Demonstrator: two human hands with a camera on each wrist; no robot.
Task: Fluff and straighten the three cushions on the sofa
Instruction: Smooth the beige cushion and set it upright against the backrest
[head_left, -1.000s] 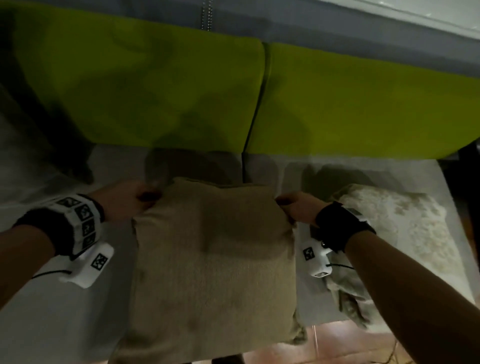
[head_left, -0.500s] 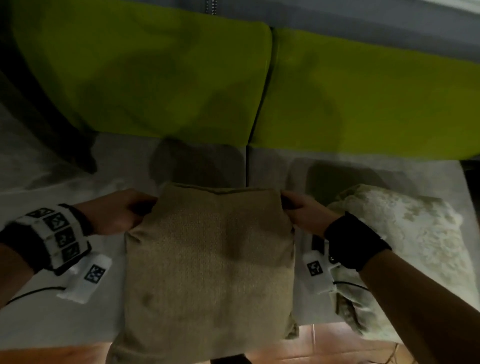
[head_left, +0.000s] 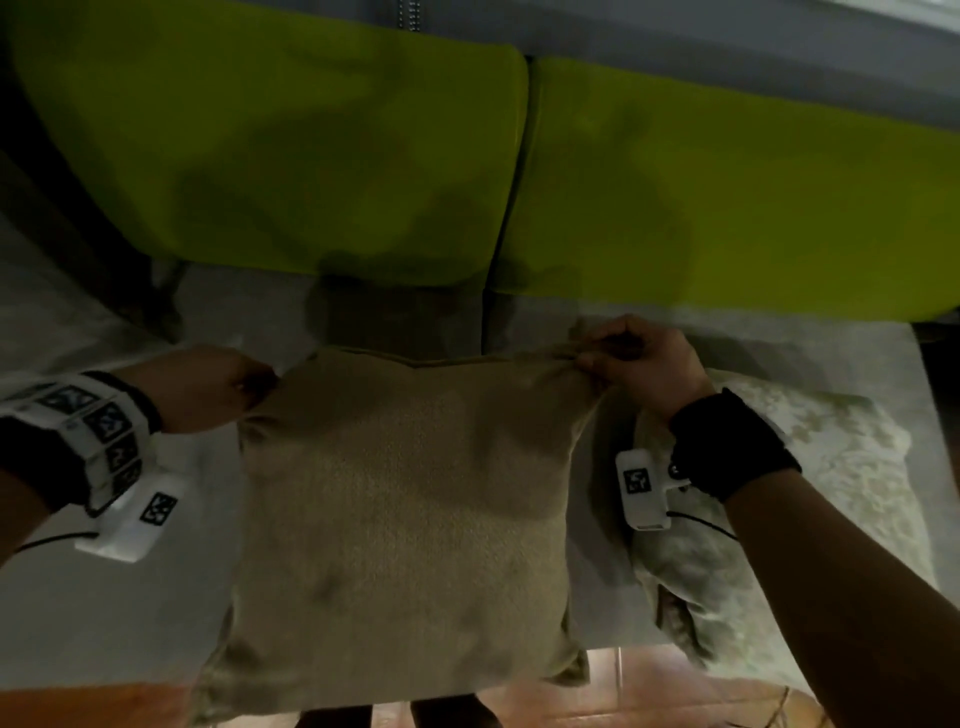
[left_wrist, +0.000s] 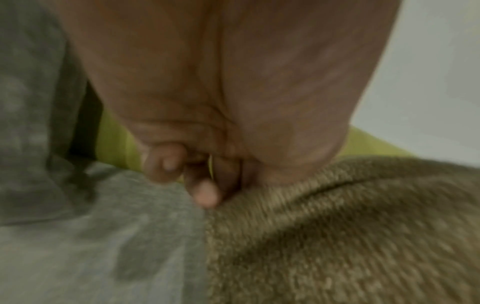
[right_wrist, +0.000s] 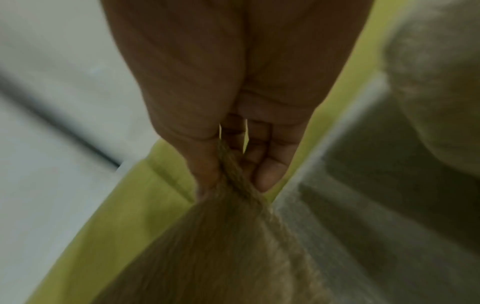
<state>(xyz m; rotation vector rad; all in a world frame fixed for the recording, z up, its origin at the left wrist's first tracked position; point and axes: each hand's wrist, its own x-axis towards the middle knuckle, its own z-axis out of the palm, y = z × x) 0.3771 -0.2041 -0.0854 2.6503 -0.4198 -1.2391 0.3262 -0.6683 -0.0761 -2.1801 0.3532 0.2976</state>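
L hand (head_left: 208, 387) & R hand (head_left: 641, 364) each pinching tan cushion (head_left: 410, 519) top corners; patterned cushion (head_left: 810, 499) lying at 3 o'clock.

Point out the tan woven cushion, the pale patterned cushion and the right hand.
Tan woven cushion (head_left: 405, 509), head view, centre of its face.
Pale patterned cushion (head_left: 852, 467), head view, upper surface.
Right hand (head_left: 644, 358), head view, knuckles.
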